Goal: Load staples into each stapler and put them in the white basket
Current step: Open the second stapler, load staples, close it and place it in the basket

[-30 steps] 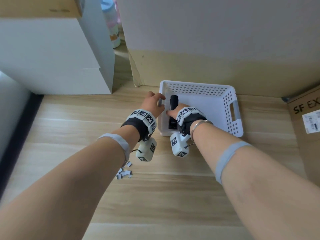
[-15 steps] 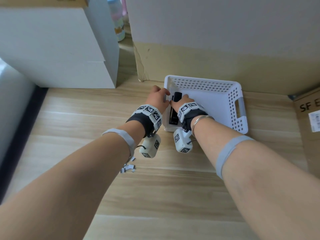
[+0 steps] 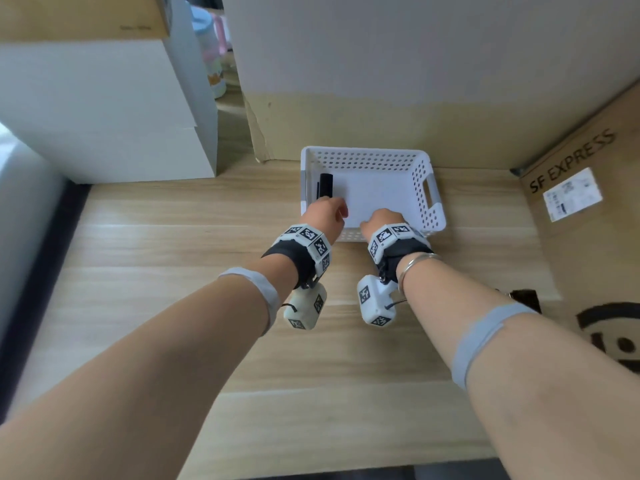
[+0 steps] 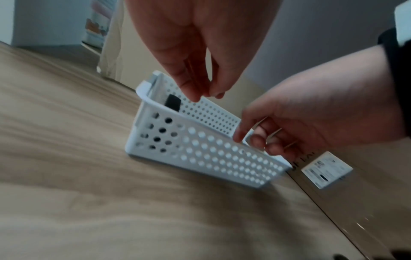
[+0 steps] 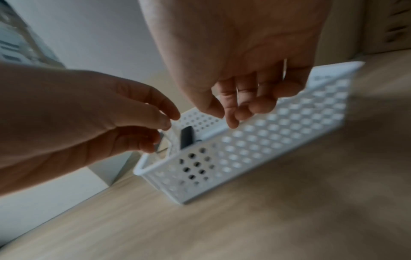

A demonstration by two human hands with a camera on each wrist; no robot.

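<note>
A white perforated basket [image 3: 426, 199] stands on the wooden table near the cardboard wall. One black stapler [image 3: 326, 184] lies inside it along the left wall, also seen in the left wrist view [image 4: 173, 102] and the right wrist view [image 5: 186, 136]. My left hand [image 3: 332, 211] hovers over the basket's near left corner, fingers hanging down and holding nothing [image 4: 204, 93]. My right hand [image 3: 377, 218] hangs above the near rim, fingers loosely curled and empty [image 5: 231, 114]. Neither hand touches the stapler.
White boxes [image 3: 104, 109] stand at the back left. A cardboard box marked SF EXPRESS [image 3: 588, 209] is on the right, with a small dark object [image 3: 526, 299] at its base. A cardboard panel [image 3: 381, 81] rises right behind the basket.
Both hands have let go of the stapler and drawn back towards the basket's near rim. The stapler now lies alone by the left wall.
</note>
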